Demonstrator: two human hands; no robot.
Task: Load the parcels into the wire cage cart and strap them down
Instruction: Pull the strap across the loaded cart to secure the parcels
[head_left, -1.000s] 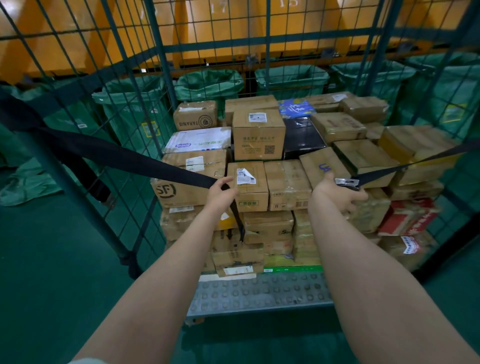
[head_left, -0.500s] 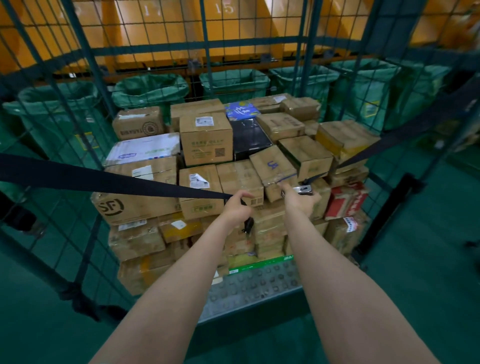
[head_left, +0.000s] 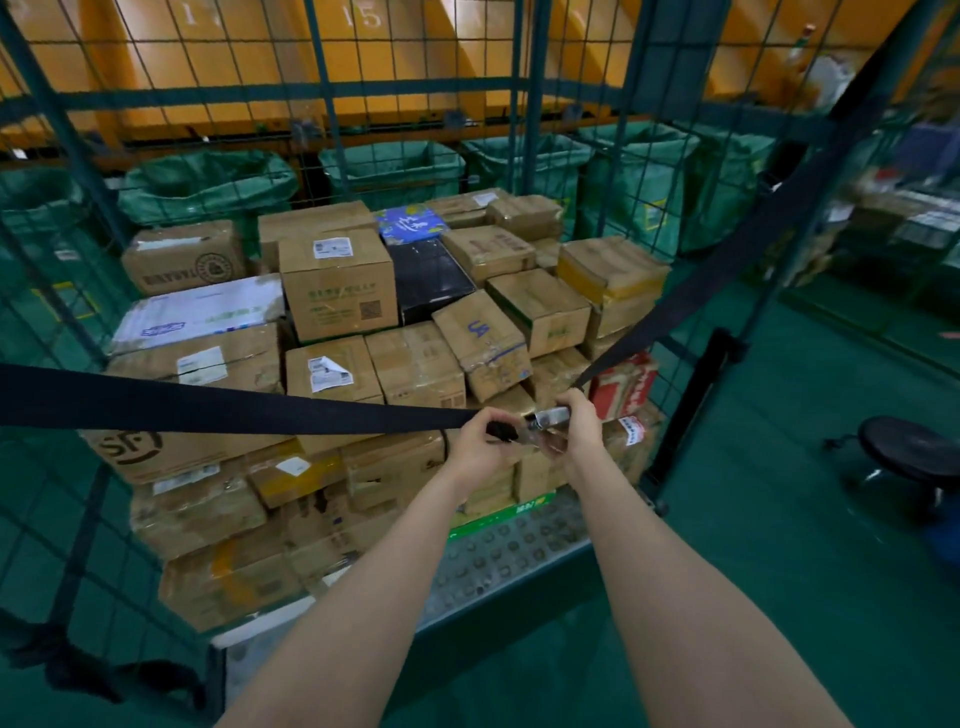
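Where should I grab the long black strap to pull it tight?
Grip the strap near its end, where the left hand holds it beside the buckle. Come from the cart's open front: it lies flat and stretched across there, easy to curl round.

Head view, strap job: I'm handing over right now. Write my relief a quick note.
Left hand grips the end of the left strap. Right hand holds the metal buckle on the right strap; both meet at the cart's open front.
Parcels are stacked inside the wire cage cart. Loading looks done.
To do: feed the strap end through the buckle, pull tight; whether it is already threaded cannot be seen.
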